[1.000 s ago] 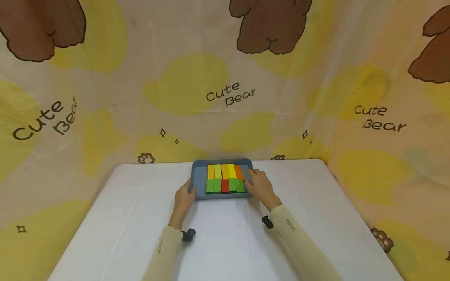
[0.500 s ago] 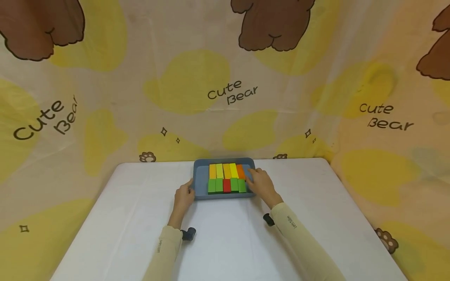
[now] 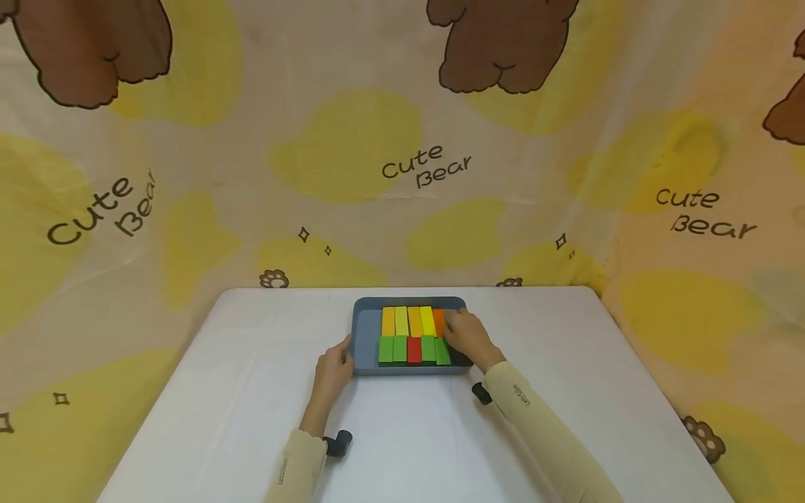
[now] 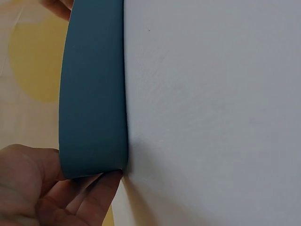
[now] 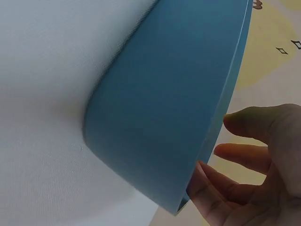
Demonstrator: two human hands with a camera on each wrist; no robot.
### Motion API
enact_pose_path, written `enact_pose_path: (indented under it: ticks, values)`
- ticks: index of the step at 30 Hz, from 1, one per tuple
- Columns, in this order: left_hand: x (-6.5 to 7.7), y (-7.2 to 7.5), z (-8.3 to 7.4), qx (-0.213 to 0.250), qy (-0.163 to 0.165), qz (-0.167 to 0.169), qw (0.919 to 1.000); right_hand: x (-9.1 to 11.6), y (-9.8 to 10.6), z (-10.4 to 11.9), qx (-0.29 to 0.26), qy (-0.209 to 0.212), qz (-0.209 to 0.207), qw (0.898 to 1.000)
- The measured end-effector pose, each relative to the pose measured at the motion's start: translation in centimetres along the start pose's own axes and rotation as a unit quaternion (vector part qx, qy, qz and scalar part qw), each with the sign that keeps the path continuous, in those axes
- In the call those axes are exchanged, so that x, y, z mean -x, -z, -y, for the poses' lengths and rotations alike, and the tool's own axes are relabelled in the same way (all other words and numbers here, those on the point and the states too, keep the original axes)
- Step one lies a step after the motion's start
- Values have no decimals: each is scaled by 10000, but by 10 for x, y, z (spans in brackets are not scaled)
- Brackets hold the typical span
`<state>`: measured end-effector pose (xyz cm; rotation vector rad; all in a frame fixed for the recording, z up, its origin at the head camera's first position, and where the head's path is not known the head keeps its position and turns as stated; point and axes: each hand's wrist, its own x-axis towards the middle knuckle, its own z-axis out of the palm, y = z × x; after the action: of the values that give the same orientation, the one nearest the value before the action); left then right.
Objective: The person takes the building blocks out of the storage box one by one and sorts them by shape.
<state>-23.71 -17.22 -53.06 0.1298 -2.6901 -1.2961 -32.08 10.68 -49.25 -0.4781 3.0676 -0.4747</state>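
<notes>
A blue-grey tray (image 3: 366,342) lies on the white table and holds two rows of small blocks. The back row has yellow blocks (image 3: 401,321) with an orange block (image 3: 439,323) at its right end. In front stand green blocks (image 3: 386,351) with one red block (image 3: 414,351) in the middle. My left hand (image 3: 333,365) grips the tray's left side, thumb near the rim and fingers curled at the wall in the left wrist view. My right hand (image 3: 467,335) reaches over the right side, fingers loosely spread, fingertips beside the orange block; some fingers touch the tray's outer wall (image 5: 155,103).
The white tabletop (image 3: 402,433) spreads around the tray, its far edge just behind it. A patterned cloth (image 3: 339,161) with bears and lettering hangs behind and at both sides. Each wrist carries a small black camera (image 3: 339,443).
The tray with its blocks has slid nearer, away from the table's far edge, and my left hand has drawn back with it. My right fingertips have come closer to the orange block.
</notes>
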Motion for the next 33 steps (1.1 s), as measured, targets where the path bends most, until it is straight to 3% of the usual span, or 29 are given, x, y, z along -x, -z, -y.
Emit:
enact_pose_path:
  ticks: [5, 15, 33]
  values:
    - [8, -1, 0, 32, 25, 12, 10000, -2, -3, -1, -96, -163, 299, 9994]
    - [11, 0, -1, 93, 19, -27, 10000, -6, -11, 2, -125, -421, 696, 9966]
    - [12, -1, 2, 121, 5, -138, 9998, -14, -13, 8, -79, -719, 674, 9951]
